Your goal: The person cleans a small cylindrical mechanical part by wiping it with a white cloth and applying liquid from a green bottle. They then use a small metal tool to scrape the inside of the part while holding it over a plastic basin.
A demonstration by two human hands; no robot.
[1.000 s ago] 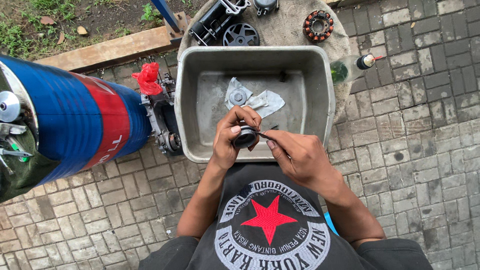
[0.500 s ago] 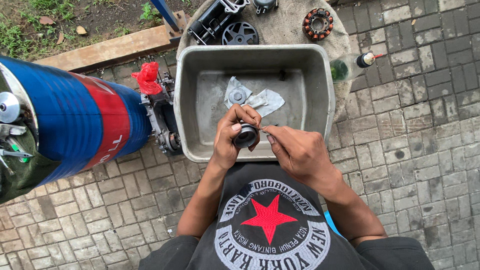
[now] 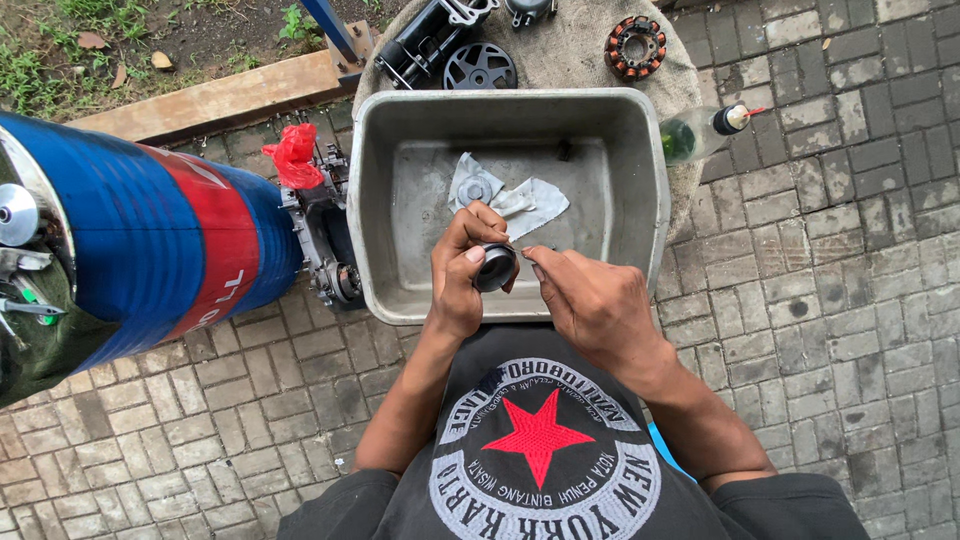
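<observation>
Head view looks straight down on the small dark round metal ring part (image 3: 495, 267), which I see held just above the near edge of the grey rectangular metal tray (image 3: 640, 180). My left hand (image 3: 462, 272) is clenched around it, thumb laid over its left side and fingers curled across the top, wrist bent back toward my chest. My right hand (image 3: 592, 300) comes in from the right with thumb and forefinger pinched together at the part's rim; whether they grip anything thin between them I cannot tell. Both forearms angle up from my black printed shirt (image 3: 540, 450). The part shows a black outer band and a shiny grey inner face.

Inside the tray lie two pale grey rag pieces (image 3: 525, 203), one with a small round metal piece on it. Beyond the tray sit one black spoked wheel (image 3: 480, 66), one copper-wound stator ring (image 3: 635, 46) and one green glass bottle (image 3: 695, 133). One blue and red steel drum (image 3: 140, 240) lies on the paving at left.
</observation>
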